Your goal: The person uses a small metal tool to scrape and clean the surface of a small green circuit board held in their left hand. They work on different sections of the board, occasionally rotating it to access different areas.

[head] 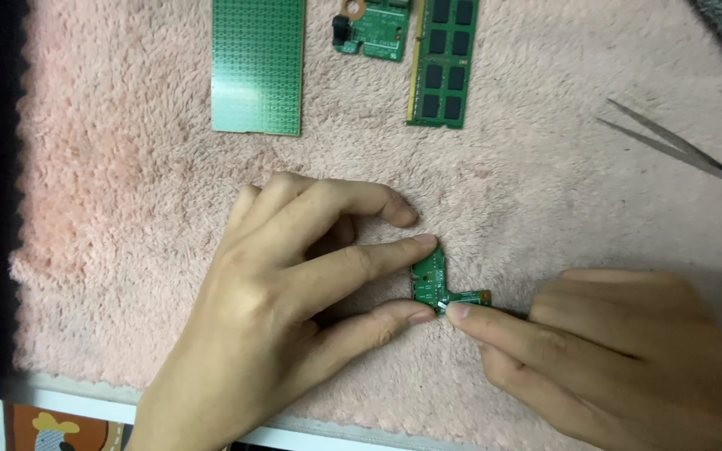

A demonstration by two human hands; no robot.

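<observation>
A small green circuit board (430,276) with a thin tab sticking out to the right lies on a pink fluffy cloth (127,209). My left hand (294,292) pinches it between thumb tip and forefinger tip, holding it down. From the right, my right hand (612,351) comes in with the fingers curled; its forefinger tip presses at the board's lower right corner. A thin dark tool seems to run under that finger, but it is mostly hidden.
Along the far edge lie a plain green rectangular board (258,67), a small green board with a dark connector (373,29) and a memory module with black chips (444,63). Metal tweezers (678,150) rest at the right. The cloth's near edge meets a white table rim (68,399).
</observation>
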